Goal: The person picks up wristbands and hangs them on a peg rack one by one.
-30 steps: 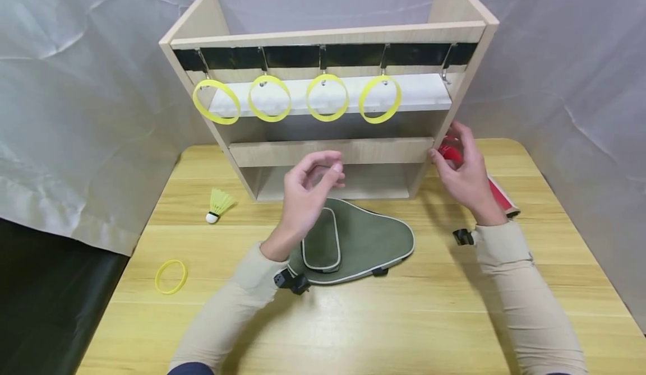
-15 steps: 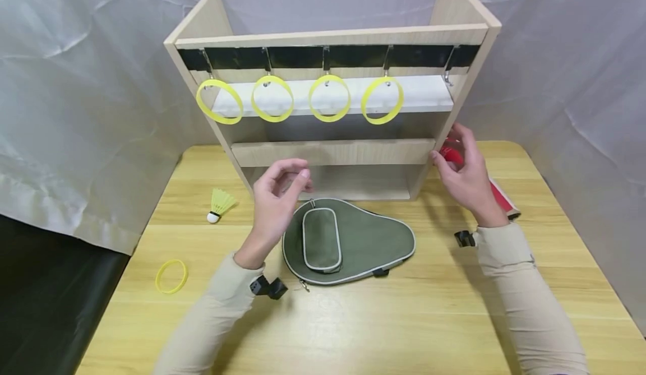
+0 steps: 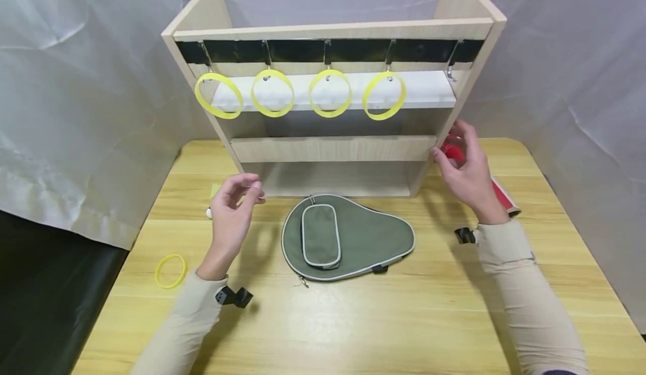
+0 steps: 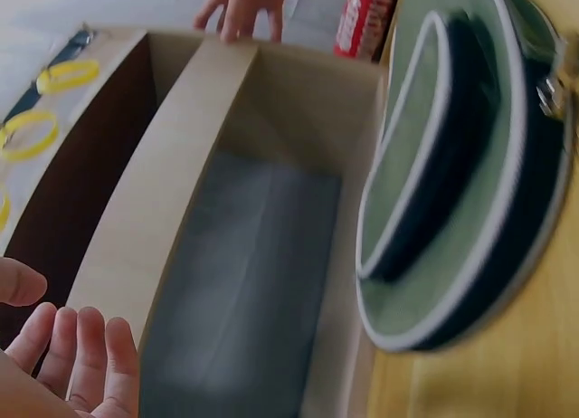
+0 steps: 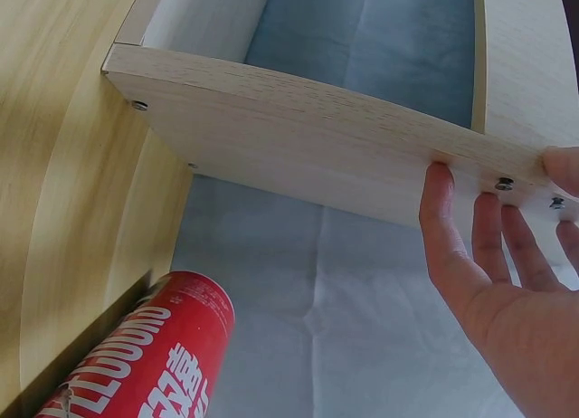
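My left hand point(image 3: 232, 212) hovers over the table, fingers loosely bent around nothing. Partly hidden behind it lies a yellow shuttlecock point(image 3: 215, 189). On the table at far left is a loose yellow ring point(image 3: 170, 271). My right hand point(image 3: 468, 176) holds the right side panel of a pale wooden shelf point(image 3: 333, 149); in the right wrist view its thumb is at the front edge and its fingertips touch the outer face. From the shelf's hooks hang several yellow rings point(image 3: 329, 113), while the rightmost hook point(image 3: 451, 73) bears none. A green paddle case point(image 3: 373, 235) lies before the shelf.
Beside the shelf, behind my right hand, a red can point(image 5: 185, 346) lies on its side on the wooden table point(image 3: 353, 324). Grey cloth point(image 3: 91, 83) hangs around the table. A black surface point(image 3: 45, 291) borders the table at left.
My left hand has moved left and down, from in front of the shelf past the paddle case, and now partly covers the shuttlecock. My right hand has stayed at the side panel.
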A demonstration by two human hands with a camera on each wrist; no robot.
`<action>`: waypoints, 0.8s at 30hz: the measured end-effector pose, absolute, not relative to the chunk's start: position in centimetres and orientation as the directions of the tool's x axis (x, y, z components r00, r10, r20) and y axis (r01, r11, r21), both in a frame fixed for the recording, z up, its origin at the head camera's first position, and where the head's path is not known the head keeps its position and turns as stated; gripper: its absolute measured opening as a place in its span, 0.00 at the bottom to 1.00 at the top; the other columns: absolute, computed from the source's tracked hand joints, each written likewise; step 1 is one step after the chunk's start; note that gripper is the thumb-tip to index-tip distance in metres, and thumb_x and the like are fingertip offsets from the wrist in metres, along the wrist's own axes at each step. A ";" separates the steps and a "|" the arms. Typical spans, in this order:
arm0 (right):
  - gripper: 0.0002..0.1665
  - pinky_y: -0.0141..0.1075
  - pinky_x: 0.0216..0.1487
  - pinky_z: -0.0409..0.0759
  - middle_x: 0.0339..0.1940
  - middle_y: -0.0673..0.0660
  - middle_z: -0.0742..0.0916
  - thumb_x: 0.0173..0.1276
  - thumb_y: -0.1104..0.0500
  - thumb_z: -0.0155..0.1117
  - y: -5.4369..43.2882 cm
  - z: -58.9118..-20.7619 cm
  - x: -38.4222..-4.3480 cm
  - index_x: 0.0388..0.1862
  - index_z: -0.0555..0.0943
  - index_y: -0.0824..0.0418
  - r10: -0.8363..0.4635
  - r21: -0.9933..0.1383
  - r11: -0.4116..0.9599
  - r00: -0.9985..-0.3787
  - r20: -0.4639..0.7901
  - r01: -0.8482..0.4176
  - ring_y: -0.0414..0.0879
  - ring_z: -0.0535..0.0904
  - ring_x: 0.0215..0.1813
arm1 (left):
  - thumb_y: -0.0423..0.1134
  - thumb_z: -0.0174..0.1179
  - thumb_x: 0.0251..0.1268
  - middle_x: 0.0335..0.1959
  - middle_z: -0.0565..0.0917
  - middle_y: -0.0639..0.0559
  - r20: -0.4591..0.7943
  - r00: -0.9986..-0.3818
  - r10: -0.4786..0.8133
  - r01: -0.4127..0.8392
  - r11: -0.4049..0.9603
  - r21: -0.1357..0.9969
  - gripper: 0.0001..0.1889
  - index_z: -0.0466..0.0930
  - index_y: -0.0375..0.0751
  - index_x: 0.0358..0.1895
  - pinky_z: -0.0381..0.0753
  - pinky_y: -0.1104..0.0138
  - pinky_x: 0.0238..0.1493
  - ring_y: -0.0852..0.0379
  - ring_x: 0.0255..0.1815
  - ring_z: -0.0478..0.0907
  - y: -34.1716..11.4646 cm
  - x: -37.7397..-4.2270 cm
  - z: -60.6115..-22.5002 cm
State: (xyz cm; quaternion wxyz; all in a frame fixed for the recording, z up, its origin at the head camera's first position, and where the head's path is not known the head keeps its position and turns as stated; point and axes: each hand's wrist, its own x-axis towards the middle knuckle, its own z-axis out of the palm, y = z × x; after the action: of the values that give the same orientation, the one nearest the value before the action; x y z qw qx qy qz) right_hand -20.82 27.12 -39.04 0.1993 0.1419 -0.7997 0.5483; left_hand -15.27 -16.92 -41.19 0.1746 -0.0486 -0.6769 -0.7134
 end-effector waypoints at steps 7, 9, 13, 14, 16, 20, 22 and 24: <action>0.42 0.19 0.56 0.85 0.67 0.42 0.79 0.76 0.75 0.64 27.0 -39.1 -20.8 0.84 0.66 0.57 -0.006 -0.824 0.350 -0.881 0.473 -0.445 0.38 0.81 0.64 | 0.23 0.62 0.77 0.42 0.87 0.56 0.215 -0.936 -0.280 0.242 -0.068 0.968 0.08 0.84 0.30 0.54 0.92 0.70 0.44 0.61 0.38 0.87 -20.3 -14.7 -41.9; 0.42 0.19 0.56 0.85 0.68 0.42 0.79 0.76 0.75 0.63 27.1 -39.1 -20.8 0.84 0.66 0.57 -0.007 -0.823 0.351 -0.880 0.475 -0.447 0.38 0.81 0.64 | 0.25 0.62 0.78 0.44 0.86 0.55 0.187 -0.939 -0.288 0.216 -0.073 0.974 0.08 0.85 0.35 0.53 0.92 0.70 0.45 0.61 0.38 0.87 -21.3 -14.4 -42.0; 0.41 0.19 0.56 0.85 0.67 0.42 0.79 0.76 0.75 0.63 27.1 -39.1 -20.9 0.85 0.66 0.57 -0.009 -0.821 0.350 -0.878 0.478 -0.451 0.38 0.81 0.64 | 0.28 0.64 0.79 0.47 0.85 0.53 0.142 -0.950 -0.279 0.162 -0.049 0.986 0.07 0.86 0.42 0.51 0.92 0.70 0.46 0.61 0.38 0.87 -23.3 -13.9 -42.2; 0.41 0.19 0.56 0.85 0.67 0.42 0.79 0.77 0.75 0.63 27.1 -39.1 -20.9 0.85 0.66 0.57 -0.010 -0.821 0.350 -0.878 0.479 -0.451 0.38 0.81 0.65 | 0.28 0.65 0.78 0.48 0.85 0.53 0.130 -0.954 -0.272 0.147 -0.045 0.988 0.07 0.86 0.41 0.51 0.92 0.70 0.46 0.61 0.38 0.87 -23.8 -13.8 -42.3; 0.41 0.19 0.56 0.85 0.67 0.41 0.79 0.77 0.75 0.63 27.1 -39.1 -20.8 0.84 0.66 0.57 -0.010 -0.821 0.350 -0.878 0.478 -0.451 0.38 0.81 0.65 | 0.29 0.66 0.78 0.48 0.86 0.53 0.102 -0.961 -0.258 0.117 -0.043 0.992 0.06 0.85 0.37 0.52 0.93 0.69 0.47 0.62 0.38 0.87 -24.8 -13.5 -42.4; 0.41 0.19 0.55 0.85 0.67 0.41 0.79 0.76 0.75 0.63 27.1 -39.3 -20.9 0.84 0.66 0.58 -0.009 -0.820 0.351 -0.877 0.480 -0.452 0.38 0.81 0.64 | 0.31 0.67 0.78 0.48 0.87 0.54 0.062 -0.968 -0.245 0.070 -0.022 0.997 0.07 0.85 0.34 0.53 0.93 0.70 0.47 0.63 0.39 0.89 -26.8 -12.9 -42.7; 0.41 0.19 0.55 0.85 0.66 0.41 0.79 0.76 0.76 0.63 27.1 -39.3 -20.9 0.84 0.67 0.58 -0.009 -0.820 0.349 -0.877 0.481 -0.453 0.38 0.81 0.63 | 0.31 0.67 0.78 0.48 0.87 0.55 0.056 -0.967 -0.248 0.059 -0.007 0.998 0.08 0.85 0.35 0.54 0.93 0.71 0.46 0.63 0.40 0.89 -27.8 -12.6 -42.8; 0.41 0.19 0.55 0.85 0.66 0.41 0.79 0.76 0.76 0.63 27.1 -39.3 -20.9 0.84 0.67 0.58 -0.009 -0.820 0.348 -0.876 0.482 -0.455 0.39 0.81 0.63 | 0.31 0.67 0.78 0.48 0.87 0.55 0.053 -0.964 -0.261 0.055 -0.001 0.998 0.07 0.86 0.36 0.53 0.92 0.72 0.45 0.62 0.40 0.89 -28.8 -12.4 -42.9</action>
State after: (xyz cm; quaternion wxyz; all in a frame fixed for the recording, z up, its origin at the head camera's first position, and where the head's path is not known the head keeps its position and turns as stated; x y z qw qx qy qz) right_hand -20.95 27.12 -39.32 0.2021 0.1456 -0.7957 0.5521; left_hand -12.36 -28.76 -42.91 0.1122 0.0739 -0.6979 -0.7035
